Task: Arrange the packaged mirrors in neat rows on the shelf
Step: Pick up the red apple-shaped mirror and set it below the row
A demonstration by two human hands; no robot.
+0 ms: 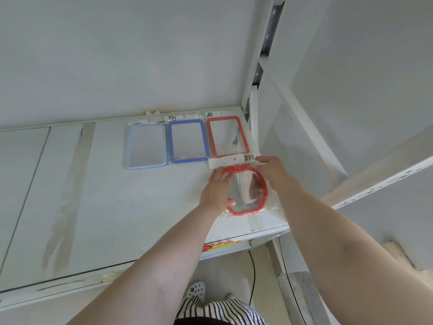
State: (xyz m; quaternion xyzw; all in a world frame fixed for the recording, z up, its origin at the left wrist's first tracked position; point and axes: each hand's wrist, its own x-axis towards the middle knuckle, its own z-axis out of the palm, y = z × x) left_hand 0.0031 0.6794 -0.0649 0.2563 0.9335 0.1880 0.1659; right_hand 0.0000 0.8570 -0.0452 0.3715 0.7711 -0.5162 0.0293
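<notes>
Three packaged rectangular mirrors lie side by side at the back of the white shelf [112, 207]: a light blue one [146, 146], a dark blue one [188, 140] and a red one [228, 137]. In front of the red one lies a red apple-shaped mirror [251, 191] in a clear bag. My left hand [216, 191] rests flat on its left side with fingers straight. My right hand [274, 170] touches its upper right edge, near the barcode header; its fingertips are partly hidden.
The shelf's right post [254, 109] stands just right of the red mirror. Strips of tape [68, 191] run across the shelf's left part. A yellow and red label [220, 246] is on the front edge. My white shoe [195, 290] and a cable [253, 273] are on the floor below.
</notes>
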